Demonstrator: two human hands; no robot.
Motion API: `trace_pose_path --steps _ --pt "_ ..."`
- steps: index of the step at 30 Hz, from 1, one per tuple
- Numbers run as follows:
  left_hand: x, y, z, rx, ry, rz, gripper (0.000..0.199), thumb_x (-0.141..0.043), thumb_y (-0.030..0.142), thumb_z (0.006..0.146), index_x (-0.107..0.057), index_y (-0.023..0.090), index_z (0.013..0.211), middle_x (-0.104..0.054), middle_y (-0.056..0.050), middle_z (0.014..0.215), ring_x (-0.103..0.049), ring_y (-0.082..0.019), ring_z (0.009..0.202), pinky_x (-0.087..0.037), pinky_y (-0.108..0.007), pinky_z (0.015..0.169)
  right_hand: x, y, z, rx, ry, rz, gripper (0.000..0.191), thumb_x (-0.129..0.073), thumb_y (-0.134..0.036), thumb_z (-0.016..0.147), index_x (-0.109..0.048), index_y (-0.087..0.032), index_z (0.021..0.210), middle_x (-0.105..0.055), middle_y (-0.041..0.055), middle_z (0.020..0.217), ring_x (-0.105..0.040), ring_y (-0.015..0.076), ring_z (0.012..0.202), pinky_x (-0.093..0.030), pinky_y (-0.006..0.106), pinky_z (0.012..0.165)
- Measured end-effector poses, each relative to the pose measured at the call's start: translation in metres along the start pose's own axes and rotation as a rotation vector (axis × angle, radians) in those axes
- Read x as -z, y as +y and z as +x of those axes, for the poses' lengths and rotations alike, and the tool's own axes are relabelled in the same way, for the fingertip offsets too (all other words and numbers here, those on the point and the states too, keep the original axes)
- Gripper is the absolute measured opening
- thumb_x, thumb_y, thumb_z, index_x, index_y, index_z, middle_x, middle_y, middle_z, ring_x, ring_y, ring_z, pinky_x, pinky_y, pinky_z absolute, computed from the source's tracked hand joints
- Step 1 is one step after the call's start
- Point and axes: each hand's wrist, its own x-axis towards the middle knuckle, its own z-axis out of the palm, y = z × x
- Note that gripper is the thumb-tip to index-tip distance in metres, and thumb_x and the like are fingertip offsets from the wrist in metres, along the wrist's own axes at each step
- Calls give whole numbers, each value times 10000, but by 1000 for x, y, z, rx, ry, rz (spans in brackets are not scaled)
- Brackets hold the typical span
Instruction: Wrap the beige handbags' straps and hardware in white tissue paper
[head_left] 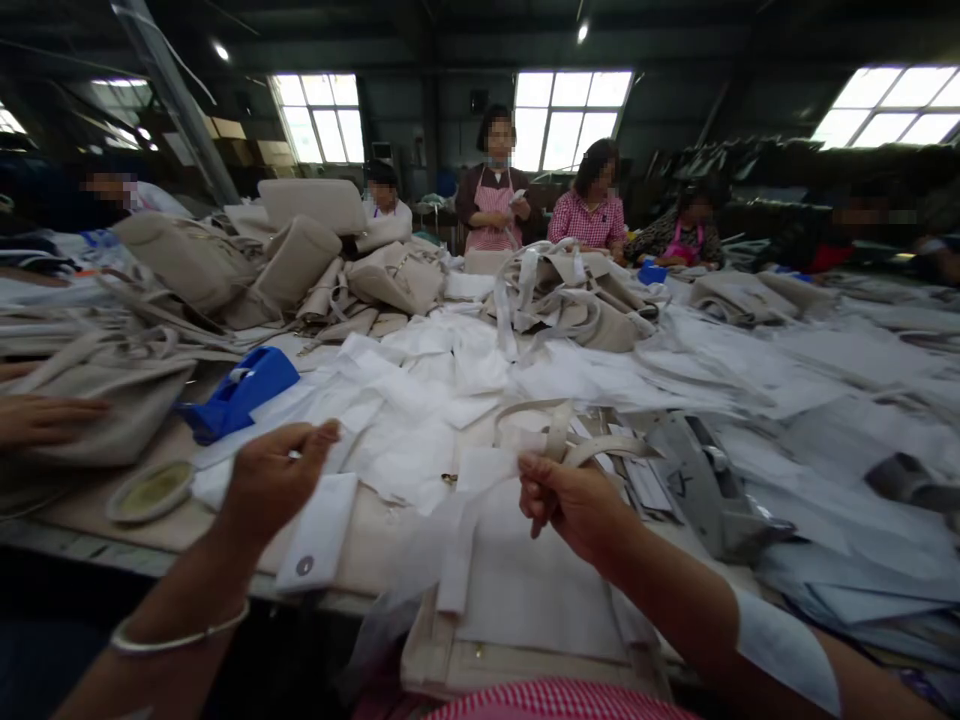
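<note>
A beige bag lies at the table's near edge, with white sheet material over it. Above it my right hand pinches the end of a thin, whitish translucent piece beside a beige strap loop. To the left, my left hand is raised with its fingers curled together; whatever may be between them is too small to make out. Below that hand a white packet with a round grey mark lies at the table edge. Blurred translucent film hangs beside the bag's left side.
A blue tape dispenser and a shallow dish are at left, near another person's hand. A grey dispenser stands at right. Beige bags and white sheets pile up behind; several people are across the table.
</note>
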Motion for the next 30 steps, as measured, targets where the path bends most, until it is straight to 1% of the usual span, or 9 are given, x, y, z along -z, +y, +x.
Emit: trace_pose_path --steps 2,4,7,9,13,17,20,25,30 --pt "-34 50 -16 -121 -196 -121 276 -602 481 808 -722 232 790 -733 -65 899 -663 -239 850 -513 -328 783 -3 1 0 19 -1 -12 324 -813 -371 665 -575 -153 632 -515 -39 517 -484 91 414 -400 200 311" --pt "-60 90 -27 -185 -417 -263 371 -636 481 785 -727 248 1059 -722 -84 1107 -637 -279 1053 -493 -356 914 -5 1 -1 51 -1 -56 315 -799 -381 683 -589 -151 636 -532 -28 521 -502 101 429 -406 205 320" --pt "-85 121 -34 -221 -753 -464 350 -580 488 835 -741 232 1012 -749 -84 988 -660 -265 982 -507 -347 886 -6 0 -5 124 23 -185 315 -783 -399 701 -597 -153 636 -542 -18 501 -510 114 435 -410 215 334" --pt "-97 126 -35 -190 -837 -524 346 -510 466 892 -749 220 847 -748 -61 841 -673 -223 838 -514 -314 805 -4 -2 -8 156 47 -275 335 -771 -417 718 -585 -155 622 -541 -13 490 -503 113 426 -400 217 336" --pt "-114 114 -38 40 -657 -570 312 -575 420 870 -741 194 733 -739 -41 742 -660 -189 716 -489 -283 716 6 -7 -11 186 35 -187 340 -710 -493 782 -641 -163 825 -574 -15 601 -522 119 464 -395 220 337" --pt "-118 101 -45 178 -618 -638 247 -668 394 798 -746 187 688 -740 -46 715 -655 -193 686 -486 -289 685 18 -17 -12 158 -4 -67 382 -728 -509 766 -692 -160 919 -634 15 710 -616 152 601 -491 267 505" --pt "-119 100 -51 184 -576 -682 210 -690 354 773 -728 194 643 -732 -40 698 -662 -197 711 -497 -301 728 24 -28 -14 255 6 -192 365 -700 -514 797 -722 -168 910 -670 45 730 -633 176 689 -475 274 566" --pt "-121 103 -56 233 -520 -719 166 -725 302 731 -698 194 608 -706 -24 649 -644 -180 674 -484 -288 695 30 -48 -20 478 21 -462 343 -606 -493 880 -713 -171 825 -591 6 579 -484 110 522 -352 242 474" --pt "-123 107 -59 278 -476 -773 180 -770 336 705 -696 176 666 -681 -16 641 -629 -173 677 -458 -271 657 23 -48 -24 299 -56 -505 334 -661 -472 813 -675 -149 899 -642 25 641 -591 145 529 -398 246 457"
